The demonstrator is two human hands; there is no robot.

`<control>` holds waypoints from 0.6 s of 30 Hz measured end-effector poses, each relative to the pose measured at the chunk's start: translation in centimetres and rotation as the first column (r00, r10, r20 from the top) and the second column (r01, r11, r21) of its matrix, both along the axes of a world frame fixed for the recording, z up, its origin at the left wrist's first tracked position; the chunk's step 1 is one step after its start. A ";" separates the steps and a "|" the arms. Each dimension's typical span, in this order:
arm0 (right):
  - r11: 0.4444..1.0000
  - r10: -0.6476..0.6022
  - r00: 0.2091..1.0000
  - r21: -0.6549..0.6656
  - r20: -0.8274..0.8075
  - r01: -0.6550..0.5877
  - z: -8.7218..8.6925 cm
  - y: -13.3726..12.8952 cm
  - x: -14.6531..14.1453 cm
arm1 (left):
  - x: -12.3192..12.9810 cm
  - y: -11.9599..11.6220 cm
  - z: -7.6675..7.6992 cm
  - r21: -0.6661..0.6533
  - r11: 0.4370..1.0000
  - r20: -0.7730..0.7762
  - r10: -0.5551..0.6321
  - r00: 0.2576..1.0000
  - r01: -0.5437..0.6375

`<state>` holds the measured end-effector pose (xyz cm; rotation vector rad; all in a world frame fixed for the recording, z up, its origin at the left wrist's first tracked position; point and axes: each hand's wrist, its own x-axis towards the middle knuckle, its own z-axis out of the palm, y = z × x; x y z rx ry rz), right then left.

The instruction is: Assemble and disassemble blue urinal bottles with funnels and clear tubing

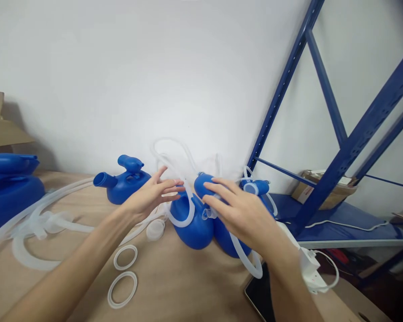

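So the blue bottle point(196, 232) is sitting around the middle of the frame on the wooden table point(184, 286), with a clear tube point(182, 223) looping right across its front, kinda in the way. Left hand point(151, 192) is just beside it, fingers spread, nothing in it. Right hand point(240, 212) has its fingers stretched out over the second blue bottle point(233, 241) and hides a good bit of it; can't tell if the fingertips are touching anything. Left of centre there's another blue bottle point(126, 190) with an open spout, then a pile of clear hoses point(47, 223) partly behind the left forearm. A white cap point(155, 229) and two rings point(122, 306) lie lower left of centre. Bottom right: a dark phone-like slab point(258, 295), partly under the right forearm, and a white power strip point(312, 270). Blue shelving point(332, 107) fills the right side, cardboard point(6, 132) pokes in at far left.
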<state>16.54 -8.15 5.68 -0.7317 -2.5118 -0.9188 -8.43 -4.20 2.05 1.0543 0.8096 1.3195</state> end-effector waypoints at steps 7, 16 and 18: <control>0.979 -0.122 0.984 -0.145 0.128 0.140 -3.0 2.9 -3.2 | -1.0 4.3 -4.4 -0.180 0.984 -0.082 -0.010 0.997 -0.005; 0.960 -0.231 0.970 -0.142 0.076 0.240 -5.2 4.0 -5.3 | 1.5 3.0 -5.9 -0.129 0.990 -0.205 -0.084 0.975 0.058; 0.946 -0.296 0.955 -0.132 0.035 0.298 -5.4 3.8 -5.9 | 1.9 2.7 -5.9 -0.070 0.993 -0.183 -0.109 0.977 0.098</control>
